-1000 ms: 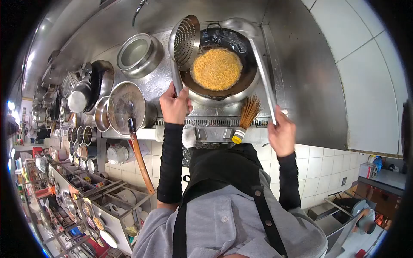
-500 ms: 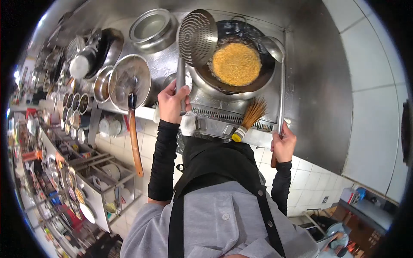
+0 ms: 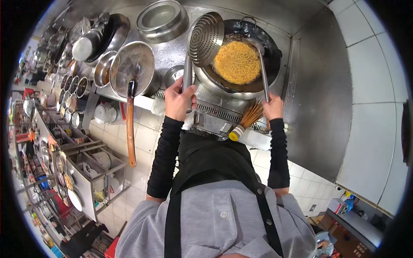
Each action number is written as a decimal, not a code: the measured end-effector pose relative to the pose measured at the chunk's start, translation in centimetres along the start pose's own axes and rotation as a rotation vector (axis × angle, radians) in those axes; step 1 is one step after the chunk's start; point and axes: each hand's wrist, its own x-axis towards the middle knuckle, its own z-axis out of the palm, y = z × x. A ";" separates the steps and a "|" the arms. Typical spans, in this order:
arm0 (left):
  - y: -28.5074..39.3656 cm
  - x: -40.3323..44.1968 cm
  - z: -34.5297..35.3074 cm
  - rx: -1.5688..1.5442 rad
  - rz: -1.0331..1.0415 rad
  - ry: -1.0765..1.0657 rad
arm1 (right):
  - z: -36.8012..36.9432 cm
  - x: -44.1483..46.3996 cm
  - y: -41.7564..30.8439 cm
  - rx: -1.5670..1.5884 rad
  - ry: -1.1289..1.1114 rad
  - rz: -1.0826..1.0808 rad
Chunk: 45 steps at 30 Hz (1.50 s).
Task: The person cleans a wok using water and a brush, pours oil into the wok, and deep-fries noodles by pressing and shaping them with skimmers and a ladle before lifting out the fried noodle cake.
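My left hand (image 3: pixel 180 101) is closed around the handle of a perforated skimmer (image 3: pixel 207 39), which is held up over the left side of the wok. In my right hand (image 3: pixel 273 107) is the handle of a ladle (image 3: pixel 263 71); its bowl reaches the upper right edge of the noodles. The thin yellow noodles (image 3: pixel 236 63) form a round mass in bubbling oil inside the dark wok (image 3: pixel 272 55). A bamboo wok brush (image 3: pixel 249 117) with a yellow end lies on the stove's front edge, just left of my right hand.
A lidded metal pot (image 3: pixel 162 21) stands at the back left. Nearer, a fine strainer (image 3: pixel 132 64) rests over a container, its wooden handle (image 3: pixel 130 129) jutting past the counter edge. A small metal bowl (image 3: pixel 174 75) sits left of the skimmer. A steel wall (image 3: pixel 320 86) rises at the right.
My right hand has moved up and left, bringing the ladle from the wok's right rim in to the noodles. The skimmer has shifted slightly right. The noodles look looser.
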 end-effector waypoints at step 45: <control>2.5 2.9 -4.1 -0.001 0.014 -0.212 | -2.2 -8.7 -5.2 0.426 0.157 0.209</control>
